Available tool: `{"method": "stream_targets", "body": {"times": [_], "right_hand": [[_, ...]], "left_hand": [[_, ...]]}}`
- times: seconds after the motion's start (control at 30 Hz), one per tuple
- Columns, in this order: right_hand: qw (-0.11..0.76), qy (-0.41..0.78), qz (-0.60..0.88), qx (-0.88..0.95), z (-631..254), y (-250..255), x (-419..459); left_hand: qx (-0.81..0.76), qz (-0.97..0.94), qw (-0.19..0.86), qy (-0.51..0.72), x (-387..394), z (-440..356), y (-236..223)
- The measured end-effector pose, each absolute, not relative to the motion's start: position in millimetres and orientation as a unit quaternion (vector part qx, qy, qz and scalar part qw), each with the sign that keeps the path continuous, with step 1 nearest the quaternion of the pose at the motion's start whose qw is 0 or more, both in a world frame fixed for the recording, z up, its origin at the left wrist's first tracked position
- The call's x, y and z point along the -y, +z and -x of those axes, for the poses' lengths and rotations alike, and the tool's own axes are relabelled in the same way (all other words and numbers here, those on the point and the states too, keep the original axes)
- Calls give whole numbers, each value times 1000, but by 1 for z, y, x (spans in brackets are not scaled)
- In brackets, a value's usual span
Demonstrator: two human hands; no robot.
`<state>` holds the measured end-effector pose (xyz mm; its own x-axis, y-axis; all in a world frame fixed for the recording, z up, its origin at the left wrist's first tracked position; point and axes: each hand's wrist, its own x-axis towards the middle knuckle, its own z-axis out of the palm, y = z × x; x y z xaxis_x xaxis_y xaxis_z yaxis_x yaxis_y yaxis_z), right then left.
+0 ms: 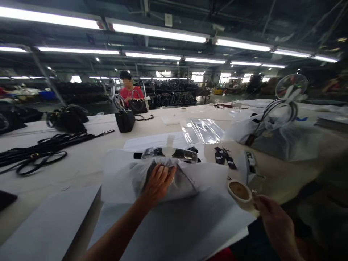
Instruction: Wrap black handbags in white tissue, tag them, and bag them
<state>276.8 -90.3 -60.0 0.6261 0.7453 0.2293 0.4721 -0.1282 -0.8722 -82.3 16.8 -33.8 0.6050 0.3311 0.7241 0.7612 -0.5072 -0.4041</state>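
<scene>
My left hand [158, 183] lies flat, fingers together, on a dark bag wrapped in white tissue paper [187, 181] in front of me. My right hand [274, 221] is closed on a roll of tape [240, 194] at the wrapped bag's right end. A black strap in clear plastic [174, 153] lies just behind the wrapped bag. Small black tags [224, 157] sit to its right.
Large white paper sheets [174, 228] cover the near table. Black straps [40, 152] lie at left, black handbags [124, 119] stand further back, and a wrapped bag [280, 136] is at right. Clear plastic sleeves [202, 130] lie mid-table. A person in red [129, 92] works at the far side.
</scene>
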Motion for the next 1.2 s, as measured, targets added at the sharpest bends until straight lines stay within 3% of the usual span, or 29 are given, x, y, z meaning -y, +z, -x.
{"method": "stream_targets", "body": {"times": [0.17,0.3,0.43,0.93,1.2], "right_hand": [[484,247,495,678,-143,1,112],[518,325,414,674,-74,20,77],[566,363,439,596,-45,11,29],[495,280,606,556,-32,-5,-3],[500,384,585,509,-34,-4,0]], "left_hand": [[356,811,355,-299,-11,84,-44],[356,813,343,-309,-10,86,-48],[348,811,335,-330,-9,87,-51],[303,827,230,-414,-6,97,-37],[393,812,257,-348,-12,83,-26]]}}
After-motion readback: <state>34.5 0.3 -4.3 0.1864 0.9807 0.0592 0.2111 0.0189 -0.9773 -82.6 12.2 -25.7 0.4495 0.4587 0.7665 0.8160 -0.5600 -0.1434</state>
